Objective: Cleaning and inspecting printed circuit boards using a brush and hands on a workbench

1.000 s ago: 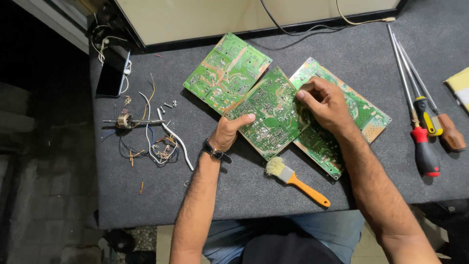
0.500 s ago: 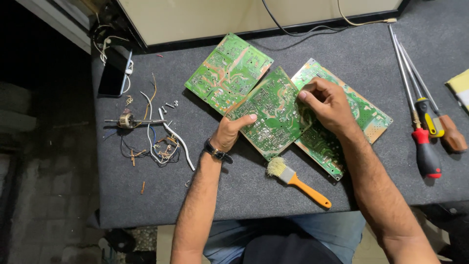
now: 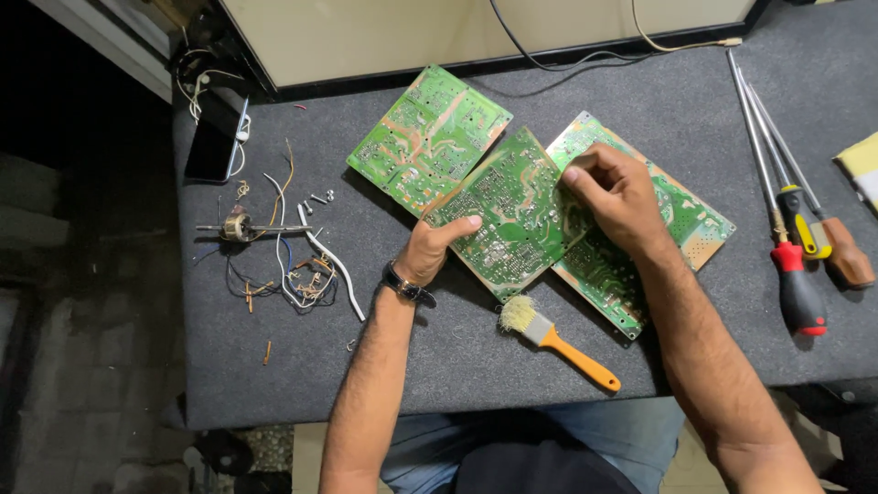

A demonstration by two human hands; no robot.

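nothing moved; hands (image 3: pixel 430 252) grip green board (image 3: pixel 512 215).

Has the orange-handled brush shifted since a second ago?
No. The brush lies just below the middle circuit board's lower corner, as before.

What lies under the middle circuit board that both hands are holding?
The middle circuit board overlaps the left board's lower edge and the right board's left part, over the grey mat. The covered parts, and anything else beneath, are hidden. The left hand and right hand hold it.
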